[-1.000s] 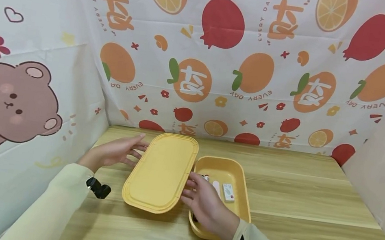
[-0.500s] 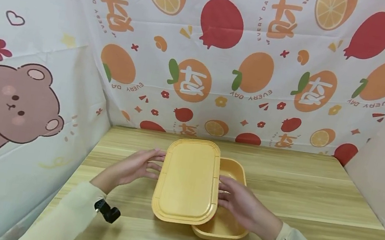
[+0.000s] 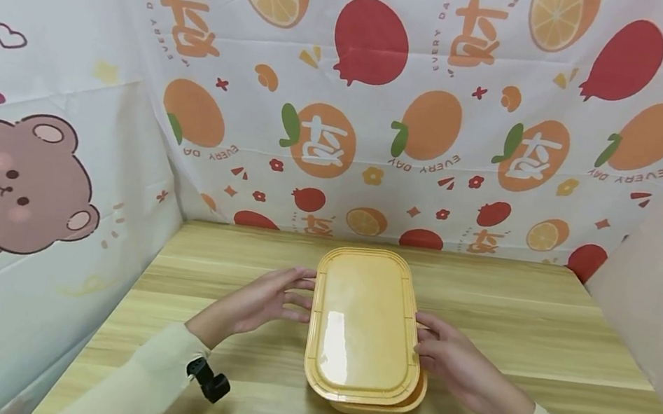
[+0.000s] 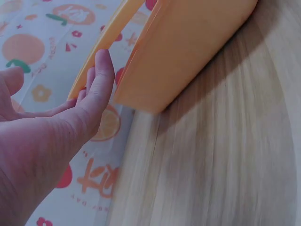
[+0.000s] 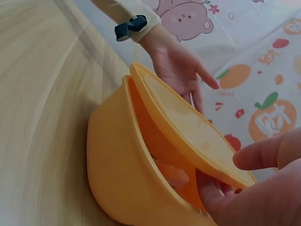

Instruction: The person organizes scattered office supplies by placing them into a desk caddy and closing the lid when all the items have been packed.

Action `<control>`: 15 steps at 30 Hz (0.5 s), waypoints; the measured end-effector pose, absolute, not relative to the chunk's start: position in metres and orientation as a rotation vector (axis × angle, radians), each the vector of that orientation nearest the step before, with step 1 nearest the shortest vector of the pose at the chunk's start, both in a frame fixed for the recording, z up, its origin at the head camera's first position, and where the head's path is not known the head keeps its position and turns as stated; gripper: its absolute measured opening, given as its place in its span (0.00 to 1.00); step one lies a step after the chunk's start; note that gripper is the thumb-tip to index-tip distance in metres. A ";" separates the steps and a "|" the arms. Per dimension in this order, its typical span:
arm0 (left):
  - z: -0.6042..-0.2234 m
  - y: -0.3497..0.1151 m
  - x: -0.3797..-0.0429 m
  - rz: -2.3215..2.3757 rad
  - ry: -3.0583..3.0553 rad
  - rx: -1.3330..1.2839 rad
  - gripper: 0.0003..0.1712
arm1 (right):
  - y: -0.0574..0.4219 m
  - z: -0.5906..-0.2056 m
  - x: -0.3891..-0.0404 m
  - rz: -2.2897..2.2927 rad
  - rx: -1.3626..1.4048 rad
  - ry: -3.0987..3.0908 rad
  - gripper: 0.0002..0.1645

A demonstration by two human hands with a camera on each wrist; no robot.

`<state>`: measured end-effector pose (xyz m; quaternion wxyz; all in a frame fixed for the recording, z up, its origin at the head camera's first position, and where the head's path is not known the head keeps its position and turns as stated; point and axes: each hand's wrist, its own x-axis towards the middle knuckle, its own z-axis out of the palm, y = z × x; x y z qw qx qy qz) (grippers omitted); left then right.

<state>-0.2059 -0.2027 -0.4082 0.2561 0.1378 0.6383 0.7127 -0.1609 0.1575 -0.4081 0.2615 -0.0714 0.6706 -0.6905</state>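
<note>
A flat yellow plastic lid (image 3: 363, 296) lies tilted over a deep yellow plastic box (image 5: 113, 155), covering most of it in the head view. My right hand (image 3: 462, 367) pinches the lid's right edge, fingers under it and thumb above. On the other side, my left hand (image 3: 264, 300) supports the left edge with straight fingers, its thumb held away from the lid. Between lid and box rim a gap shows in both wrist views. Through it a pale item (image 5: 173, 175) is partly seen inside the box; the other contents are hidden.
The box stands on a wood-grain table (image 3: 542, 336). Behind the table hangs a white cloth (image 3: 243, 110) printed with fruit, and a bear-printed cloth (image 3: 24, 178) borders the left. Each wrist carries a small black camera (image 3: 210, 379).
Both hands have carried the lid rightward from beside the box to over it. The box's contents, visible earlier from above, are now covered in the head view.
</note>
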 end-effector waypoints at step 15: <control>-0.409 -0.187 -0.207 1.976 1.741 0.357 0.37 | 0.179 -0.407 -0.156 -1.886 -0.290 1.784 0.48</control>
